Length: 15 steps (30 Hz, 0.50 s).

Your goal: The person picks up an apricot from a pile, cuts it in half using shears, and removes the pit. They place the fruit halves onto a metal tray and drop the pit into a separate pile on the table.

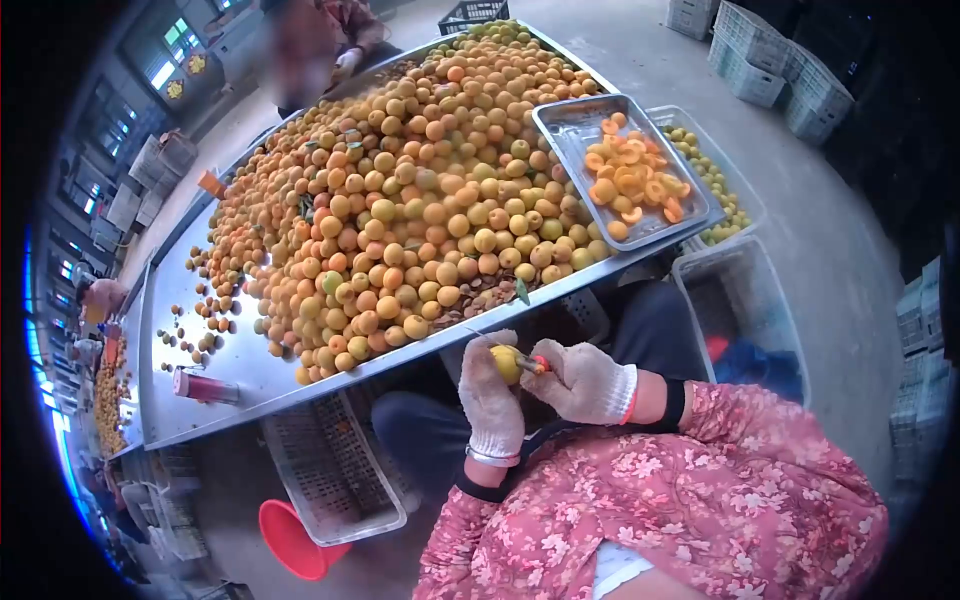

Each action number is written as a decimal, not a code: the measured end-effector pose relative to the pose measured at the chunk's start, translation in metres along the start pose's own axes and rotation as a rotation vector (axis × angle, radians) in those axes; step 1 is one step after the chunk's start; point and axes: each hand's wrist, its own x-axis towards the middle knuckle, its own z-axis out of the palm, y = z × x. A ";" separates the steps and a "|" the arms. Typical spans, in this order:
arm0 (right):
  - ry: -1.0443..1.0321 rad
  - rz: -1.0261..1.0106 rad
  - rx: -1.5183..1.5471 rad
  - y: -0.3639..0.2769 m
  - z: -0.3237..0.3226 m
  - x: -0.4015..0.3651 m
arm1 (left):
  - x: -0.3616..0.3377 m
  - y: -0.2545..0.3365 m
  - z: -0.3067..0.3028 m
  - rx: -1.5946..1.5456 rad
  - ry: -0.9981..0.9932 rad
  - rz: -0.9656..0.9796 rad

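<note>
In the head view, my left hand (488, 392), in a pale knit glove, holds a yellow-green apricot (507, 364) just off the table's front edge. My right hand (580, 380), gloved too, grips a small tool with a red and yellow handle (535, 365), its end against the fruit. The tool's tip is hidden. Beyond my hands a large heap of orange and yellow apricots (400, 210) covers much of the metal table (200, 400). A metal tray (567, 118) with halved apricots (635, 170) lies at the table's right side.
Crates (335, 480) and a red basin (290, 540) stand below the table. A clear bin (740, 290) is at the right, beside a crate of green fruit (710, 190). Another person (320, 45) works across the table. A red cylindrical container (205, 386) lies on the left.
</note>
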 end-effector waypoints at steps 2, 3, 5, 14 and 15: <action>0.006 -0.001 -0.011 0.006 0.004 -0.001 | 0.000 -0.004 0.001 0.003 0.015 -0.016; 0.018 -0.013 0.048 0.011 0.006 -0.002 | -0.001 -0.006 0.002 0.003 0.030 -0.035; 0.028 -0.023 0.105 0.019 0.012 -0.003 | 0.000 -0.018 0.000 0.010 0.031 0.002; -0.223 0.732 0.938 0.006 0.008 0.011 | 0.011 -0.015 -0.003 0.156 0.026 0.033; -0.316 0.767 1.163 0.010 0.007 0.010 | 0.012 -0.015 -0.003 0.191 0.018 0.047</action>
